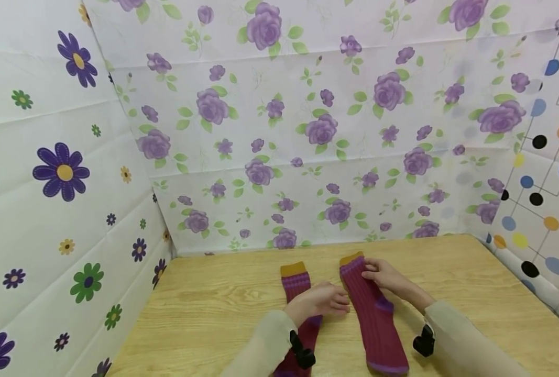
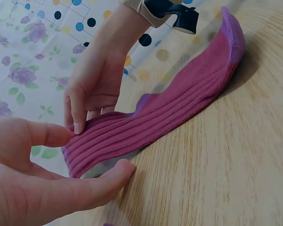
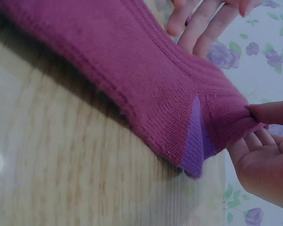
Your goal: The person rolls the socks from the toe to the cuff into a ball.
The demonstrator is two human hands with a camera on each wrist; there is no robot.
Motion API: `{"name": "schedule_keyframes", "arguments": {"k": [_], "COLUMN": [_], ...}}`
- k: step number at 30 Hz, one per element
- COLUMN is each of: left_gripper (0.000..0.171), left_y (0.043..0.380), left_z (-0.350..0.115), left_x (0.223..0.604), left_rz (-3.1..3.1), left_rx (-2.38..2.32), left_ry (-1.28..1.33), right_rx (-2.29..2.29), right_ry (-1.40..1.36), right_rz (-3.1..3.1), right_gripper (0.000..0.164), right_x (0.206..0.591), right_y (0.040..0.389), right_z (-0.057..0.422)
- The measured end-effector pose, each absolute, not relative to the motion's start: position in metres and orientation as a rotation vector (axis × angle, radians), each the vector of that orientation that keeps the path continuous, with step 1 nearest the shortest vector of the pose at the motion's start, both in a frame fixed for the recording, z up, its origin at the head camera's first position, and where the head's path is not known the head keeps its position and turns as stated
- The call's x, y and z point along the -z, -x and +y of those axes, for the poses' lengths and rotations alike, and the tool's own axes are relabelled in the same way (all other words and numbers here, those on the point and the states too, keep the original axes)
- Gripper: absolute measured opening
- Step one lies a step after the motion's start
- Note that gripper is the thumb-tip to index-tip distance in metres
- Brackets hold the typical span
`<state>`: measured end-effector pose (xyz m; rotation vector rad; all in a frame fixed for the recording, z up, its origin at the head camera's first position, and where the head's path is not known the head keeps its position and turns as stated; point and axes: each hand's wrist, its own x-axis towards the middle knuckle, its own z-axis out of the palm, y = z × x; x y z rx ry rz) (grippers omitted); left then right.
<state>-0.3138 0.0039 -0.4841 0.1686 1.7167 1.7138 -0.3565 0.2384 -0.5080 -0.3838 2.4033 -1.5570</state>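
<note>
Two maroon socks with purple heels and mustard cuffs lie lengthwise on the wooden table. My right hand (image 1: 386, 275) pinches the right sock (image 1: 373, 319) by its upper leg, just below the cuff. In the right wrist view the thumb lies on top of that sock (image 3: 146, 80) with fingers beneath, and its purple heel points down. My left hand (image 1: 324, 301) reaches across the left sock (image 1: 295, 283), partly hiding it. Its fingers are spread and relaxed beside the right sock's leg, holding nothing; the left wrist view shows thumb and fingers (image 2: 92, 188) apart near the ribbed leg (image 2: 127, 136).
The wooden table (image 1: 204, 314) runs back to a sheet with purple roses (image 1: 321, 128). A daisy-print sheet (image 1: 62, 173) stands on the left and a dotted sheet (image 1: 550, 222) on the right. Each wrist wears a black camera strap (image 1: 424, 340).
</note>
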Motion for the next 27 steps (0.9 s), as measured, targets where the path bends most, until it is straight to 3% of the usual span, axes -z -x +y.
{"name": "schedule_keyframes", "arguments": {"k": [10,17,22,27], "left_gripper": [0.045,0.069,0.074,0.063], "left_y": [0.311,0.31,0.308,0.307], "left_z": [0.012,0.022,0.023,0.022], "left_x": [0.484,0.488,0.494,0.492], "left_rz": [1.683,1.644,1.612,1.634], "left_rx": [-1.772,-1.752,-1.677,-1.592], "left_ry": [-0.108,-0.098,-0.125,-0.148], "right_rx": [1.86,1.94,2.004,2.086], "right_ry": [0.397,0.377,0.341,0.337], "right_rz": [2.066,1.984,1.944,1.861], "right_gripper": [0.072,0.072,0.071,0.068], "right_x": [0.503,0.501,0.497,0.492], "right_y": [0.356,0.359,0.357,0.356], "right_z": [0.244,0.241,0.238,0.236]}}
